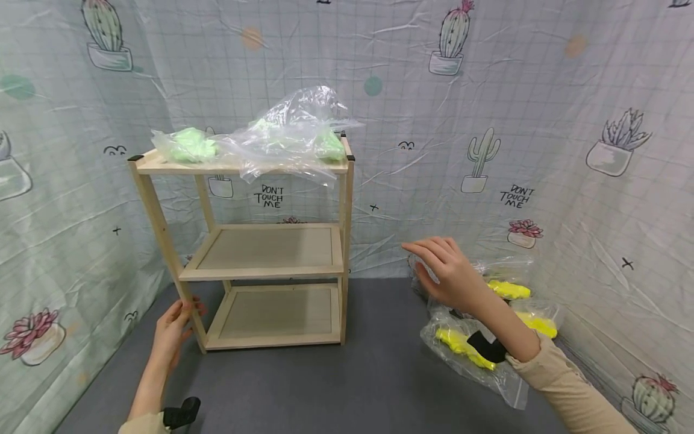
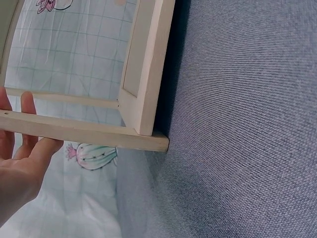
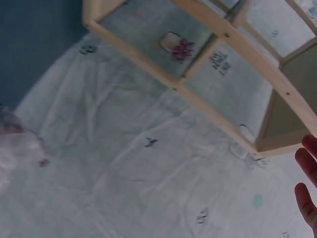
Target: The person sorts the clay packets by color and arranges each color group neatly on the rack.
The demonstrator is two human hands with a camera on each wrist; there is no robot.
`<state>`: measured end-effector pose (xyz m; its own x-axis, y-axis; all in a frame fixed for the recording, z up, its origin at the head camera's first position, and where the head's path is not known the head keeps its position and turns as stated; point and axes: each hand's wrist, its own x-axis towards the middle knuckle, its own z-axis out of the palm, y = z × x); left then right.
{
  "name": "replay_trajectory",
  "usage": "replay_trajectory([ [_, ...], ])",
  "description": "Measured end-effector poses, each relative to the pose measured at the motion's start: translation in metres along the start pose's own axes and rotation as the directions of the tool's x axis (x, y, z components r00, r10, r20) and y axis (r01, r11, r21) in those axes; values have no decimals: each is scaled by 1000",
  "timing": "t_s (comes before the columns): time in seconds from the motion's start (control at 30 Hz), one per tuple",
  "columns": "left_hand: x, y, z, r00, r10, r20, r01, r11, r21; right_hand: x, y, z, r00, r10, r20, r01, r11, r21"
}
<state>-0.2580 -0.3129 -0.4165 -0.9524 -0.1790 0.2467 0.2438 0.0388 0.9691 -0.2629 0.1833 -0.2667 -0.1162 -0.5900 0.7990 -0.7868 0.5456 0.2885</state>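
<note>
A light wooden three-tier shelf (image 1: pixel 260 277) stands on the dark grey surface, left of centre. My left hand (image 1: pixel 170 331) grips its front left post low down; in the left wrist view, fingers and thumb of the left hand (image 2: pixel 25 163) lie on opposite sides of that post (image 2: pixel 94 133). To the right of the shelf, my right hand (image 1: pixel 447 274) hovers in the air with fingers extended and nothing held. Its fingertips (image 3: pixel 306 163) show at the right wrist view's edge, near a shelf post (image 3: pixel 262 67). Clear plastic bags (image 1: pixel 295 135) with pale green contents lie on the top tier.
Below and behind my right forearm, several clear bags (image 1: pixel 509 380) with bright yellow contents (image 1: pixel 461 346) lie on the grey surface (image 1: pixel 374 361). A cactus-printed sheet (image 1: pixel 401 199) hangs behind and along both sides. The middle tier (image 1: pixel 265 247) and bottom tier (image 1: pixel 276 310) have flat panels.
</note>
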Motion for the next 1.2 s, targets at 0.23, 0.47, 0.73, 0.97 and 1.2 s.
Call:
replay_trajectory([
  [0.23, 2, -8, -2, 1000, 19, -9, -19, 1000, 24, -55, -2, -2, 991, 85, 102, -79, 995, -62],
  [0.47, 4, -14, -3, 1000, 26, -9, -26, 1000, -11, -103, 3, -2, 983, 116, 145, -101, 989, -105],
  [0.73, 1, -5, 1, 1000, 16, -7, -16, 1000, -6, -147, 11, -6, 979, 110, 170, -87, 987, -134],
  [0.97, 5, -14, -5, 999, 36, -8, -36, 999, 15, -181, 16, -11, 971, 136, 195, -101, 978, -182],
  [1.2, 2, -9, -3, 1000, 26, -15, -26, 1000, 12, -211, 19, -15, 938, 205, 279, -149, 967, -209],
])
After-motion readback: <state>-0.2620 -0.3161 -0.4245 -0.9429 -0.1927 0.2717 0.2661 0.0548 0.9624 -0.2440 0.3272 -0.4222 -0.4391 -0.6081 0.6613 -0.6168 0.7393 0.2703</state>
